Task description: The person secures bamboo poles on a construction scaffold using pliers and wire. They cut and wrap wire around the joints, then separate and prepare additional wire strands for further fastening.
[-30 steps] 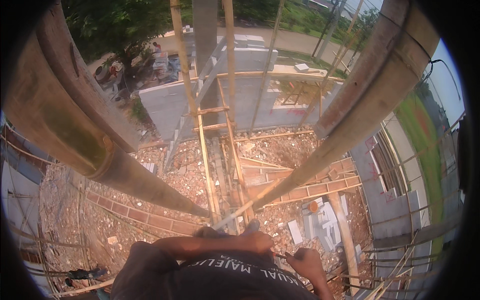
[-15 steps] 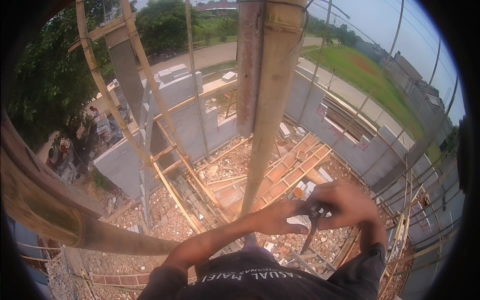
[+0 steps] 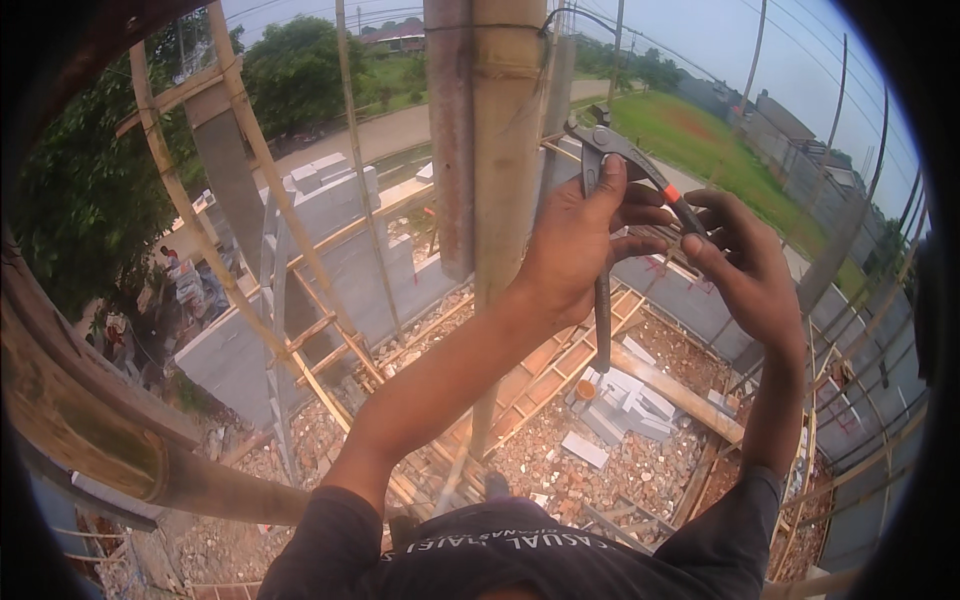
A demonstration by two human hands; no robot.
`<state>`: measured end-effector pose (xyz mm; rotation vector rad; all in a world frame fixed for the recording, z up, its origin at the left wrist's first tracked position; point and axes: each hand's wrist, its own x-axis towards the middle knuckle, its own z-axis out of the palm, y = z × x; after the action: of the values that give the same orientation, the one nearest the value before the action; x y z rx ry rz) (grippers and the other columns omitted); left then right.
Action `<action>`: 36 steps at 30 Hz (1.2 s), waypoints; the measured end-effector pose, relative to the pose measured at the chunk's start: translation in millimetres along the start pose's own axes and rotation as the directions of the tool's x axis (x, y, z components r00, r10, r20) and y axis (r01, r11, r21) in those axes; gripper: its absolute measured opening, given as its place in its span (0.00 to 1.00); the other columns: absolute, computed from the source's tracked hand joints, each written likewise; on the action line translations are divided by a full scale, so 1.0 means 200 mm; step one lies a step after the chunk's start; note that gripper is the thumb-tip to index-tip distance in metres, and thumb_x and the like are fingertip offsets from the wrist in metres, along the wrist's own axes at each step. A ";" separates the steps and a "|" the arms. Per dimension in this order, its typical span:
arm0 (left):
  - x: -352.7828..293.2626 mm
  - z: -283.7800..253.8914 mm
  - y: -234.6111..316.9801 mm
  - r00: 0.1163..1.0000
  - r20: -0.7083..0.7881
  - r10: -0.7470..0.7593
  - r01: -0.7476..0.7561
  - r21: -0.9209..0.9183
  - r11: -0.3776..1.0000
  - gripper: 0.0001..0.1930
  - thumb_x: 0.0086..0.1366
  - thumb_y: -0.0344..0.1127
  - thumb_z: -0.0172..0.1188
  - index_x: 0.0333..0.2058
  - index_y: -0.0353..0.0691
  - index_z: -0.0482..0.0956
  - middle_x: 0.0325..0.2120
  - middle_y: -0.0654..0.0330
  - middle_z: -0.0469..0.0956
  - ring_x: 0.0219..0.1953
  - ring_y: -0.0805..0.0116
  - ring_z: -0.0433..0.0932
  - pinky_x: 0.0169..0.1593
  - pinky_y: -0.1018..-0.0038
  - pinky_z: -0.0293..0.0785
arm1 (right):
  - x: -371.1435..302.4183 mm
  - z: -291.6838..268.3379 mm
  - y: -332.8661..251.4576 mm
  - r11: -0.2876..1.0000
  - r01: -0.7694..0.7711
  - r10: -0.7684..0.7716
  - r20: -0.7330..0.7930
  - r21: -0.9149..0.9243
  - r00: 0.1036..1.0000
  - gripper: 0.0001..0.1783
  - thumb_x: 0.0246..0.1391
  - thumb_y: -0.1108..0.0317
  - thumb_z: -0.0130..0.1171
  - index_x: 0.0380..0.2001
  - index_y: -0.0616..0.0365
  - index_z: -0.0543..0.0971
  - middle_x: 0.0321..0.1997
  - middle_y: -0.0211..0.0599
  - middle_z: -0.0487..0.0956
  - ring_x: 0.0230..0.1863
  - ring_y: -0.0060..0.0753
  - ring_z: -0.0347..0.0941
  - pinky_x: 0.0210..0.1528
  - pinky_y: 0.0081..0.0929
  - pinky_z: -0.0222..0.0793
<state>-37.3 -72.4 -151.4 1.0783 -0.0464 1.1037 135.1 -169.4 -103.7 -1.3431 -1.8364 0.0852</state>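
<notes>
Rubble-strewn ground (image 3: 650, 500) spreads far below in the head view, bordered by grey block walls (image 3: 395, 280), with a road (image 3: 400, 125), green grass (image 3: 720, 160) and leafy trees (image 3: 85, 190) beyond them. One upright bamboo pole (image 3: 505, 140) stands near the middle, side by side with a reddish-brown post (image 3: 450, 150); a thicker bamboo pole (image 3: 90, 430) slants across the lower left. Farther down, a metal ladder (image 3: 275, 330) leans by slim poles, and an orange bucket (image 3: 585, 392) sits beside a heap of pale blocks (image 3: 630, 405).

Raised in front of the person, just right of the upright pole, are the pliers (image 3: 602, 142) — head up and to the left, handles spread wide apart. The left hand (image 3: 570, 240) grips them close to the head: its thumb presses flat just below the pivot, and its other fingers curl behind, partly hidden. One dark handle hangs straight down beside that hand; the other, marked with an orange band (image 3: 671, 193), slopes toward the right hand (image 3: 750, 270). There the thumb and bent fingers surround the handle's end, slightly spread — whether they actually pinch it, I cannot tell.
</notes>
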 end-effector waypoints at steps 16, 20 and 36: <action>0.36 0.17 0.15 0.971 0.074 0.229 -0.169 -0.469 0.867 0.14 0.63 0.34 0.61 0.42 0.37 0.66 0.42 0.53 0.72 0.45 0.62 0.75 0.60 0.57 0.68 | 0.39 -0.21 -0.02 0.836 0.305 -0.415 -0.162 -0.457 0.895 0.17 0.62 0.62 0.56 0.49 0.59 0.80 0.41 0.49 0.83 0.39 0.42 0.79 0.46 0.33 0.71; 0.43 0.19 0.14 0.968 0.002 0.251 -0.215 -0.512 0.832 0.10 0.64 0.32 0.59 0.38 0.36 0.68 0.36 0.55 0.72 0.41 0.63 0.75 0.55 0.62 0.74 | 0.42 -0.23 -0.05 0.858 0.253 -0.348 -0.143 -0.447 0.926 0.17 0.62 0.63 0.55 0.49 0.60 0.80 0.41 0.50 0.82 0.41 0.46 0.79 0.47 0.33 0.71; 0.55 0.32 0.09 0.958 -0.201 0.204 -0.280 -0.518 0.808 0.12 0.73 0.41 0.50 0.35 0.39 0.65 0.30 0.60 0.70 0.32 0.71 0.71 0.40 0.72 0.73 | 0.25 -0.27 -0.24 0.668 0.371 -0.466 0.025 -0.645 0.884 0.24 0.56 0.64 0.60 0.54 0.64 0.74 0.45 0.54 0.78 0.43 0.53 0.76 0.48 0.37 0.71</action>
<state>33.5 -41.6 -50.3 0.4867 -0.3801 1.2901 131.0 -171.4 -16.7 -1.2525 -2.0887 -0.9460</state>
